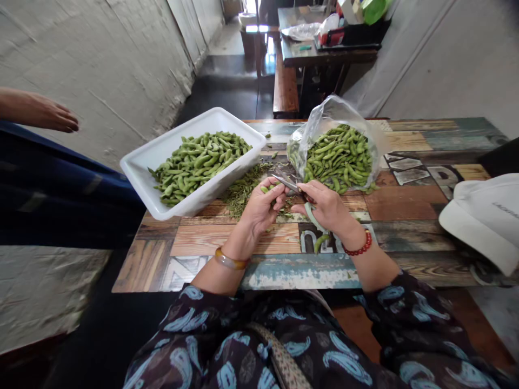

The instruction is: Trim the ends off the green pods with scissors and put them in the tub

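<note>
My left hand [261, 208] pinches a green edamame pod [265, 189] over the table. In my right hand [326, 208] is a pair of scissors [311, 215] with pale green handles, its blades pointing left and touching or nearly touching the fingers of my left hand. Left of my hands stands a white tub [158, 213] holding many edamame pods [206, 162]. On the right, a clear plastic bag [314, 121] lies with its mouth towards me, full of more pods [338, 154]. A heap of trimmed green bits [243, 189] lies between tub and bag. One loose pod [320, 243] rests below my right hand.
The patchwork wooden table [219, 237] spans the view. A white cap [484, 216] sits at its right side. Another person's hand [48, 112] shows at the far left, by dark blue clothing. Behind are a wooden bench [286, 86] and a second table [294, 51] with items on it.
</note>
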`<act>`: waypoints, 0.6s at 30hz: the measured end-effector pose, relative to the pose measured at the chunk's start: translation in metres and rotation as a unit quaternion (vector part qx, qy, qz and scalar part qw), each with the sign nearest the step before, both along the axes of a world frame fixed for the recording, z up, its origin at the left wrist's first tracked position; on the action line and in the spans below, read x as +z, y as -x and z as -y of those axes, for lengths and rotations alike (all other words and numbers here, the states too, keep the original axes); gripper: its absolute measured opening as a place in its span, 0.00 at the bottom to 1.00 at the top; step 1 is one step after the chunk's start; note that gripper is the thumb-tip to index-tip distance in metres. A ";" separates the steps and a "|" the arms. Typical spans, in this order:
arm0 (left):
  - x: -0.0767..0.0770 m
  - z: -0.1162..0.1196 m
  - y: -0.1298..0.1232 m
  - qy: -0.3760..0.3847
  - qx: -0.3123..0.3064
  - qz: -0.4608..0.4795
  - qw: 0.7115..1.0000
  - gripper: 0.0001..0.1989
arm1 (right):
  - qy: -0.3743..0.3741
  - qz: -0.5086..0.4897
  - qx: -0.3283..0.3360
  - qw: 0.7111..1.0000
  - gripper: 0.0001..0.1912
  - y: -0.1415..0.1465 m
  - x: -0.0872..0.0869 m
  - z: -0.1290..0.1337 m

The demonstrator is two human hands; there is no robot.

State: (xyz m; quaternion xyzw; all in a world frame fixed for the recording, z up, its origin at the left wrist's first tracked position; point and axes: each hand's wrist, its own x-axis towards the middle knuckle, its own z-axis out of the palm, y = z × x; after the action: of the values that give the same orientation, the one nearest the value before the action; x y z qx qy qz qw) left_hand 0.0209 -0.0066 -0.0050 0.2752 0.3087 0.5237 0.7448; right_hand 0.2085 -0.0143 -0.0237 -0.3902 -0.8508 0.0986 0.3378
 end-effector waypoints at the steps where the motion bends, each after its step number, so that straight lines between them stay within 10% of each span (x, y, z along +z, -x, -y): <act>1: 0.000 0.000 0.000 0.002 0.003 -0.002 1.000 0.18 | 0.002 0.000 0.001 1.000 0.24 0.000 0.000 0.000; 18: -0.006 0.000 0.002 -0.058 0.016 -0.148 0.987 0.14 | -0.006 -0.016 -0.004 1.000 0.29 -0.003 -0.002 -0.004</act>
State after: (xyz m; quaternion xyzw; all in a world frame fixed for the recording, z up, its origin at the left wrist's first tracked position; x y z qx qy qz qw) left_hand 0.0194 -0.0061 -0.0109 0.3872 0.3889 0.5063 0.6652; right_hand 0.2115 -0.0108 -0.0256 -0.3902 -0.8443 0.0982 0.3540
